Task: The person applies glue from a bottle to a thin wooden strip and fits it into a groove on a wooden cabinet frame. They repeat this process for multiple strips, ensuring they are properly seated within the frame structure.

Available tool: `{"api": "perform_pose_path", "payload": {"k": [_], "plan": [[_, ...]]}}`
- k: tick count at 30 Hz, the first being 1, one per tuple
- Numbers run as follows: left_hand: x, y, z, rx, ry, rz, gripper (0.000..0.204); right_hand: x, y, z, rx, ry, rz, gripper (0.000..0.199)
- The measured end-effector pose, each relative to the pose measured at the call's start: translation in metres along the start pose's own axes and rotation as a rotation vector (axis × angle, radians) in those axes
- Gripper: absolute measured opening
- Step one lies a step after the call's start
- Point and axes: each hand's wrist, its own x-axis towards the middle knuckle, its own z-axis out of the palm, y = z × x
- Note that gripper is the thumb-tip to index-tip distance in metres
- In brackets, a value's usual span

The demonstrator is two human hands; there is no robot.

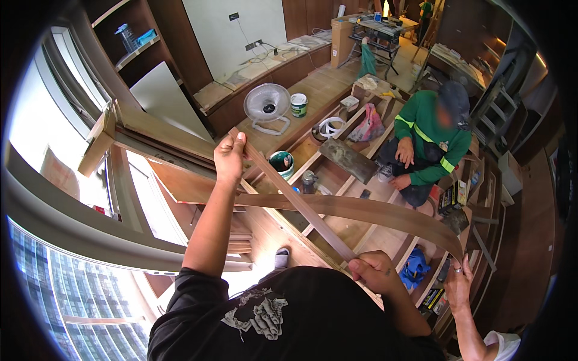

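Note:
A narrow brown wood-look strip runs taut and slanting between my hands. My left hand is closed on its far end, thumb on top. Its near end is gripped by my right hand, close to my body. A second, wider brown strip passes under the narrow one and bends toward the right. At that right end is another person's hand, wearing a ring. What supports the wide strip's left end, I cannot tell.
A person in a green top sits among wooden floor frames. Near the frames stand a fan, a white-and-green bucket and an open paint pail. Boards lean by the window at left. A blue bag lies at right.

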Motion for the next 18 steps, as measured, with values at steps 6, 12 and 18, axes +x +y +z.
{"api": "perform_pose_path", "payload": {"k": [6,12,18], "plan": [[-0.022,0.061,0.012,-0.272,-0.021,-0.118,0.030,0.007,0.019,-0.017,-0.476,-0.203,-0.063,0.044],[-0.074,0.135,0.055,-0.349,-0.220,-0.122,0.032,0.045,-0.039,0.009,-0.261,0.104,-0.357,0.049],[-0.104,0.156,0.081,-0.447,-0.322,-0.118,0.029,0.099,-0.062,0.039,0.170,0.102,-0.333,0.018]]}}
